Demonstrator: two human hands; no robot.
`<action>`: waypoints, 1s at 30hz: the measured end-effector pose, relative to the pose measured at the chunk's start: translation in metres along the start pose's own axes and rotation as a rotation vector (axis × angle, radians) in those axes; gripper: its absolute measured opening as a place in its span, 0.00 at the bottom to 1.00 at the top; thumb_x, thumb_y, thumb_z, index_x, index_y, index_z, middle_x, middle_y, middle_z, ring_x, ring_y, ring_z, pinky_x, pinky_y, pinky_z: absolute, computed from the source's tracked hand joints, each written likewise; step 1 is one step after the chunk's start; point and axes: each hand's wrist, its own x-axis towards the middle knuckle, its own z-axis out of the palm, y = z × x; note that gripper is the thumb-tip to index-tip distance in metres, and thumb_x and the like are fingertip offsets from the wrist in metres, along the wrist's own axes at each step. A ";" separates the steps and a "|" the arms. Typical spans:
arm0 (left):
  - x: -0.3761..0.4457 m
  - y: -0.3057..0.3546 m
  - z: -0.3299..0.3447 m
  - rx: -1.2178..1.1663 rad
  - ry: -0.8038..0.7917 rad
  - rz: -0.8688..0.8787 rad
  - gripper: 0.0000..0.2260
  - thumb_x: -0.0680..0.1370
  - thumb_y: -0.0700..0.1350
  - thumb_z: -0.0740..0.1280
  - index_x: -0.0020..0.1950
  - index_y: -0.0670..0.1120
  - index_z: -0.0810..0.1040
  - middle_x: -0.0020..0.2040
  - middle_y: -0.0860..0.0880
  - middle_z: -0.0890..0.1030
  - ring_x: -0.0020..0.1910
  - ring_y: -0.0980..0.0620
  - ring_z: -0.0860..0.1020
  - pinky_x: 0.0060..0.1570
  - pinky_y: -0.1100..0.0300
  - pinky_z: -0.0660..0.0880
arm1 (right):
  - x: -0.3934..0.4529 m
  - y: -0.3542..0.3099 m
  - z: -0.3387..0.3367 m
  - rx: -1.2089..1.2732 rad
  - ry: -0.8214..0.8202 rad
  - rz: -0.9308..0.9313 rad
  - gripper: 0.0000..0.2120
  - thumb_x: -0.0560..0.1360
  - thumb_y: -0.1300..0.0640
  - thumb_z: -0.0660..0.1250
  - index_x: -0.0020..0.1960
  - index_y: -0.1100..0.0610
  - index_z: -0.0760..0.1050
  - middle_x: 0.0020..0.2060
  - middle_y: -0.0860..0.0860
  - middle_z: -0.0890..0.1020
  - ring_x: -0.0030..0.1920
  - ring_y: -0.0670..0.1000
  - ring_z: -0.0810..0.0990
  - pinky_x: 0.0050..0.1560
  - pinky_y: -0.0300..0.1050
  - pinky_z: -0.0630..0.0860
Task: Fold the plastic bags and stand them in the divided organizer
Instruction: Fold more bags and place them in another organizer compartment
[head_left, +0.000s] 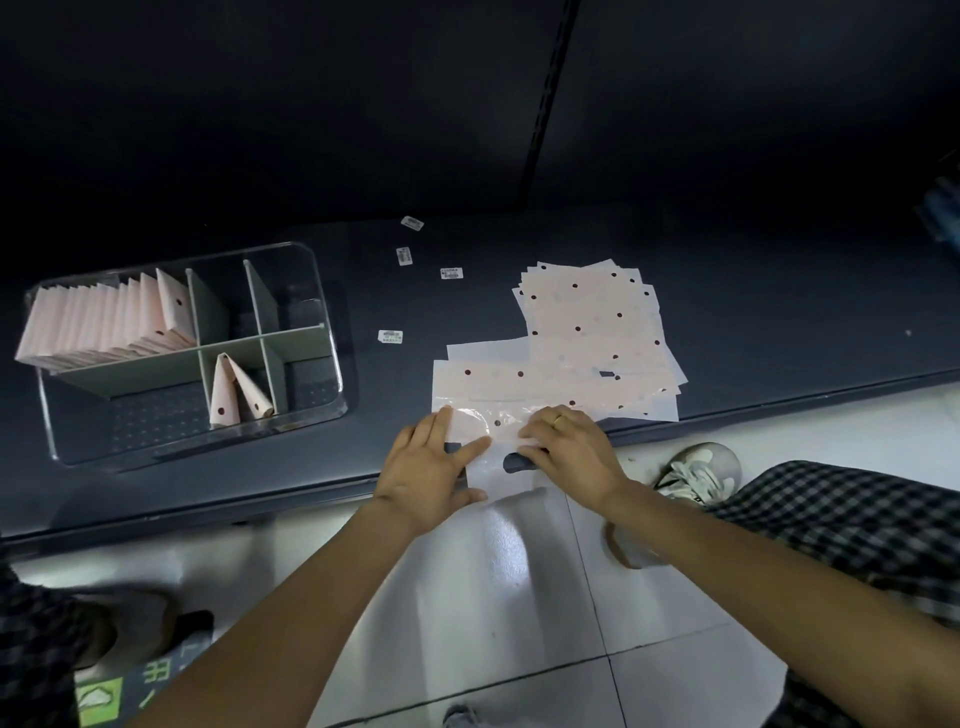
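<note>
**Both hands flat on a bag at the bench edge**

The person leans over the dark bench (779, 332) with both hands down on one pale pink plastic bag (493, 467), which lies at the near edge and hangs partly over it. The left hand (434, 467) lies spread on the bag's left side, fingers straight and released, pressing rather than grasping. The right hand (571, 449), a ring on one finger, rests on the bag's right side with its fingers bent down onto the film by the cut-out handle; I cannot tell whether they pinch the plastic or only press it.

Just beyond the two hands, touching the bag's far edge, lies the loose pile of unfolded bags (587, 332), pink with dark dots, fanned out untidily.

Well off to the left of the left hand stands the clear divided organizer (332, 364). Its far-left compartment is packed with a row of folded bags (104, 327) standing on edge. A near middle compartment holds two folded bags (236, 389) leaning against each other.

A few small white labels (451, 273) lie scattered on the bench between the organizer and the pile. Below the right hand, on the tiled floor (493, 597), a white sneaker (696, 473) shows beside a checked trouser leg (841, 519).
</note>
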 end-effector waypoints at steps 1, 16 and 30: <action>0.002 0.001 -0.003 0.001 0.008 -0.002 0.29 0.75 0.68 0.54 0.75 0.63 0.53 0.76 0.40 0.49 0.74 0.44 0.51 0.71 0.51 0.49 | 0.001 0.000 0.001 -0.016 -0.013 -0.020 0.10 0.60 0.57 0.81 0.39 0.56 0.83 0.38 0.50 0.83 0.36 0.52 0.82 0.40 0.38 0.78; 0.022 -0.006 -0.005 -0.101 0.180 -0.090 0.21 0.79 0.59 0.58 0.68 0.52 0.69 0.68 0.49 0.67 0.64 0.49 0.67 0.62 0.56 0.62 | 0.008 0.024 -0.004 -0.161 -0.157 -0.274 0.11 0.56 0.70 0.76 0.34 0.59 0.78 0.35 0.52 0.81 0.35 0.52 0.80 0.30 0.39 0.77; 0.046 -0.020 -0.019 -0.765 0.265 -0.409 0.08 0.79 0.46 0.65 0.53 0.44 0.79 0.41 0.49 0.77 0.47 0.46 0.72 0.41 0.58 0.66 | 0.035 0.058 -0.001 0.670 -0.280 0.512 0.07 0.73 0.49 0.70 0.47 0.49 0.73 0.46 0.46 0.77 0.49 0.47 0.73 0.53 0.43 0.70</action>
